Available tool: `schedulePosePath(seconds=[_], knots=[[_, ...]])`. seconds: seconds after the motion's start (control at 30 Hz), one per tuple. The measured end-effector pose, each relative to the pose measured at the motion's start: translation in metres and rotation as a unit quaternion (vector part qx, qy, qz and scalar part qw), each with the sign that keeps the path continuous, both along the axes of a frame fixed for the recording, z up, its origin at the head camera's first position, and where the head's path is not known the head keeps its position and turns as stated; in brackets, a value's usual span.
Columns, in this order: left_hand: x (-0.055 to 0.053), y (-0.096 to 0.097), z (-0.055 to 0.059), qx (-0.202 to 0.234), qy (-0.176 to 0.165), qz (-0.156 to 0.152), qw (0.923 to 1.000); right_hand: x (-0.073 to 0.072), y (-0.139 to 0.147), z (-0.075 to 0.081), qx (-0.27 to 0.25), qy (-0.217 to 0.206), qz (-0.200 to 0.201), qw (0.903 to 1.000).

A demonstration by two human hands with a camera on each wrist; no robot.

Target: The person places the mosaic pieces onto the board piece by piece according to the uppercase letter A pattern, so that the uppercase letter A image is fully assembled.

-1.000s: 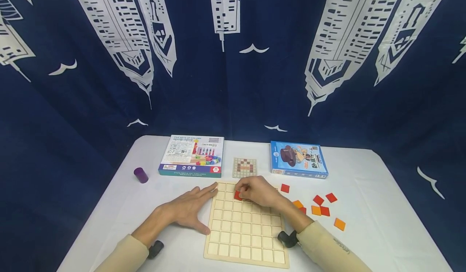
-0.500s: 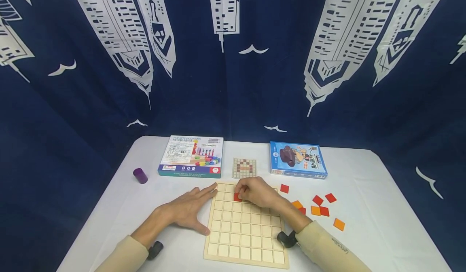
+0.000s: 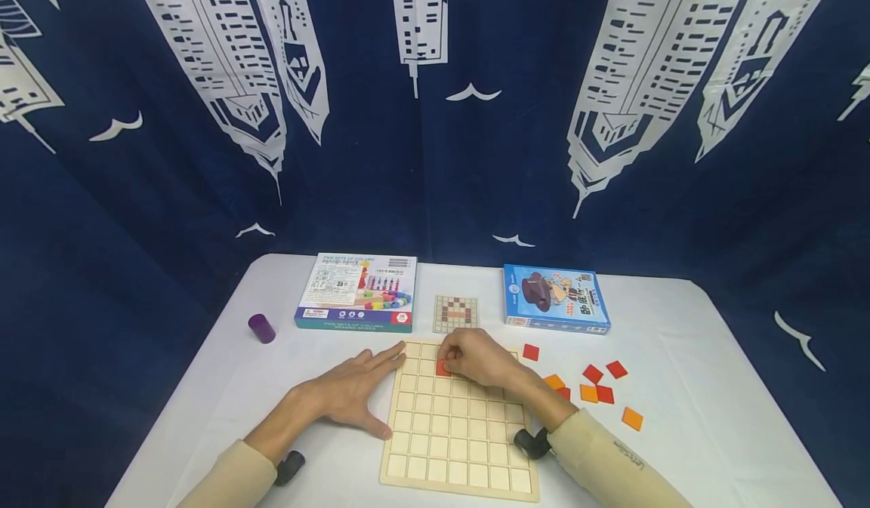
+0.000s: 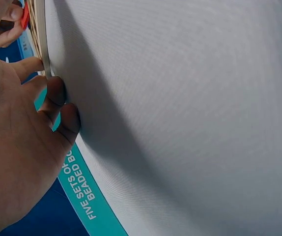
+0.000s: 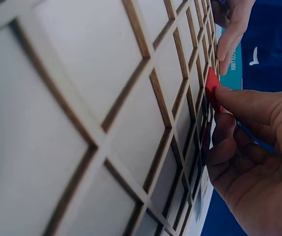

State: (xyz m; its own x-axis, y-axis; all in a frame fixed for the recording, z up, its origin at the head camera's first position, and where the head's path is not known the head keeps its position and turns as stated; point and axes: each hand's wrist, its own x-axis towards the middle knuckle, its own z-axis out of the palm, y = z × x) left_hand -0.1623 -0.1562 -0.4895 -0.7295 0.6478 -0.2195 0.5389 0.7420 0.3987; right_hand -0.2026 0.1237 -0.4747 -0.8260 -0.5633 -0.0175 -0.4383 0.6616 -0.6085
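A wooden grid board (image 3: 448, 447) lies flat on the white table. My right hand (image 3: 479, 357) is over its far part, thumb and fingers pinching a red square tile (image 5: 211, 87) at the board's surface. In the head view that red tile (image 3: 442, 367) shows below the fingertips, near the far edge. Something dark red beneath the fingers in the right wrist view is too shaded to make out. With fingers spread, my left hand (image 3: 350, 391) rests along the board's left edge, thumb and fingertips touching it. The right hand hides several far squares.
Loose red tiles (image 3: 593, 374) and orange tiles (image 3: 633, 419) lie right of the board. Behind it is a small pattern card (image 3: 456, 314), between a beaded-boxes box (image 3: 356, 293) and a blue box (image 3: 557, 299). A purple cylinder (image 3: 261, 328) lies at the left.
My right wrist has shifted very slightly left, while its fingers keep the red tile at about the same place on the board. The left hand has not moved.
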Motion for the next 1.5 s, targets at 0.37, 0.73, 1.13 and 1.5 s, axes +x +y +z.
schedulePosePath(seconds=[0.37,0.73,1.13,1.5], knots=[[-0.002,0.001,0.002,0.002,-0.004,0.004,1.0000,-0.002,0.000,0.002,0.010,0.016,0.013,0.9997],[-0.002,0.001,0.002,0.004,-0.007,0.003,1.0000,-0.001,0.000,0.001,0.008,0.005,0.011,0.9999],[0.000,0.001,0.003,-0.005,-0.002,0.000,1.0000,0.000,0.000,-0.003,0.007,0.000,0.009,0.9999],[0.000,0.002,0.001,0.007,-0.010,0.002,0.9999,0.006,0.015,-0.001,-0.027,-0.005,0.005,0.9996]])
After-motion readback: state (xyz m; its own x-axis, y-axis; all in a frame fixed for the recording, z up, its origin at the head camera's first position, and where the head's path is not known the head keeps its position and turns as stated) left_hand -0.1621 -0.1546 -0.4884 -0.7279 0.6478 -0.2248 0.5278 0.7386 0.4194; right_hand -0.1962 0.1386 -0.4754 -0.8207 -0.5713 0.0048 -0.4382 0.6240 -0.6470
